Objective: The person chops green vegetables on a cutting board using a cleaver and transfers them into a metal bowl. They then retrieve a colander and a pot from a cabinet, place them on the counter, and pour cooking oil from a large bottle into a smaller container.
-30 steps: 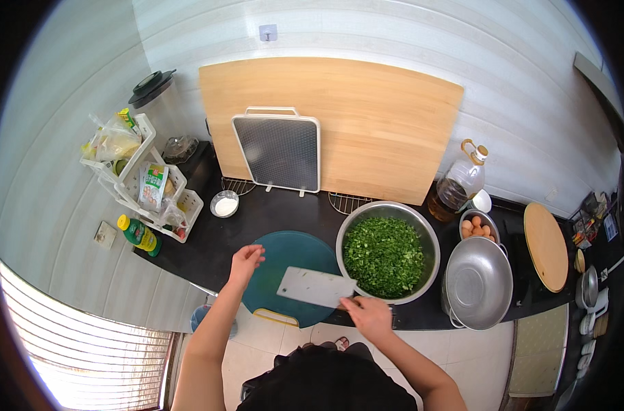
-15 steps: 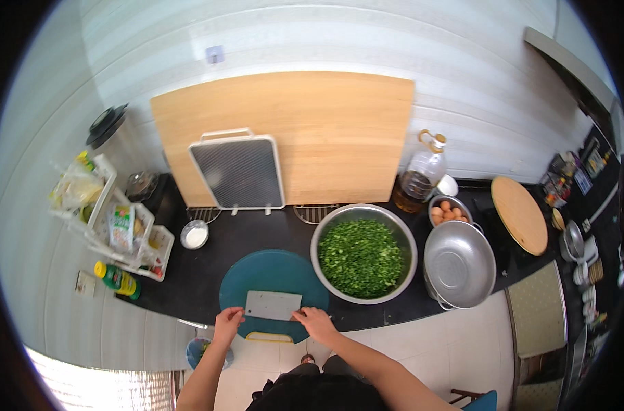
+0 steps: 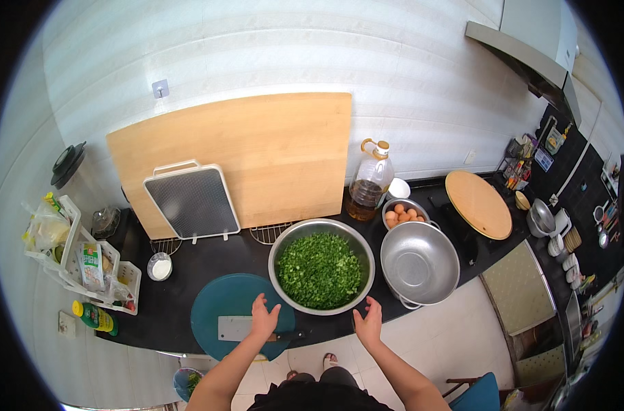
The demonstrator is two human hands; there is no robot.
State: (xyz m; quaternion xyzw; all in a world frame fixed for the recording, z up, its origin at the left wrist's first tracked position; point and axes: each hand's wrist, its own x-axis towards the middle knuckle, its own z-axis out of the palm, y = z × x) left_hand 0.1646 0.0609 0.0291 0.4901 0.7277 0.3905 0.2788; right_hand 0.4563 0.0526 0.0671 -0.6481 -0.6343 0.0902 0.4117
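A wide steel bowl (image 3: 368, 282) holds finely chopped green leaves (image 3: 320, 271), perhaps chives. Just off its front left rim, above the cutting board, my left hand (image 3: 264, 316) is open, with thumb and fingers apart. My right hand (image 3: 368, 322) is open too, near the bowl's front right side. Neither hand holds anything. On the round teal cutting board (image 3: 219, 294) lies a cleaver (image 3: 234, 327), its blade flat and its dark handle pointing right. My left hand and wrist hide part of the cleaver.
Right of the bowl stand a deep metal pot (image 3: 419, 264), a small bowl of eggs (image 3: 402, 214) and an oil jug (image 3: 368, 185). A small dish of white powder (image 3: 160, 267) and a white basket rack (image 3: 123, 288) are at left. A large wooden board (image 3: 284, 151) leans on the wall.
Both hands have let go of the cleaver, which now lies on the board with its handle showing. They have moved right to either side of the bowl's front. The view has shifted right.
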